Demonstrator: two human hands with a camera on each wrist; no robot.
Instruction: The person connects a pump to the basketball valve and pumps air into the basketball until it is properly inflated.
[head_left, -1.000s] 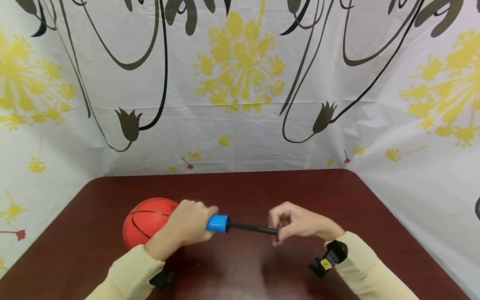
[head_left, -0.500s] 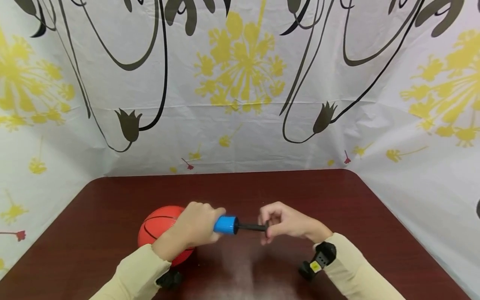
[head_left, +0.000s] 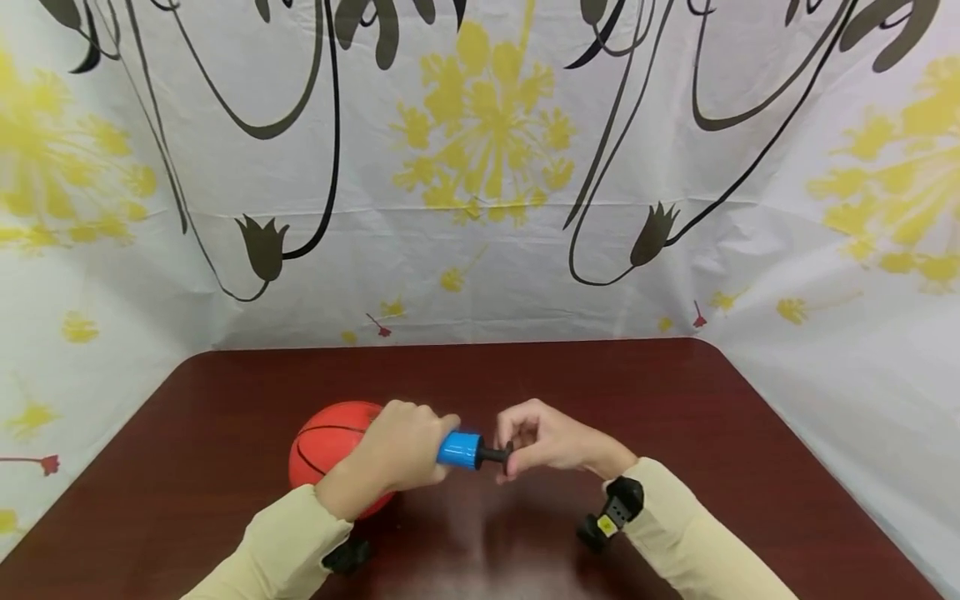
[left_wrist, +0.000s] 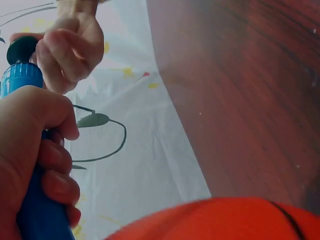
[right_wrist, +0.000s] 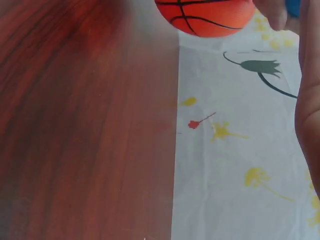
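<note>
A blue hand pump (head_left: 459, 450) with a black plunger rod lies roughly level above the table. My left hand (head_left: 401, 446) grips its barrel, the fingers curled round it as seen in the left wrist view. The black plunger handle (left_wrist: 22, 49) is pinched between thumb and fingers of my right hand (head_left: 555, 437). Only a short piece of rod shows between barrel and handle. An orange-red basketball (head_left: 322, 442) is at the left hand's far left side, partly covered by that hand and forearm. Whether the pump joins the ball is hidden behind the hand.
Beneath both hands is a dark red-brown wooden table (head_left: 600, 375). A white cloth (head_left: 480, 275) with yellow and grey flower prints hangs round its back and sides. Each wrist wears a black camera (head_left: 622, 500).
My right hand has moved left, sliding the plunger rod most of the way into the barrel. Left hand, pump and basketball have shifted right.
</note>
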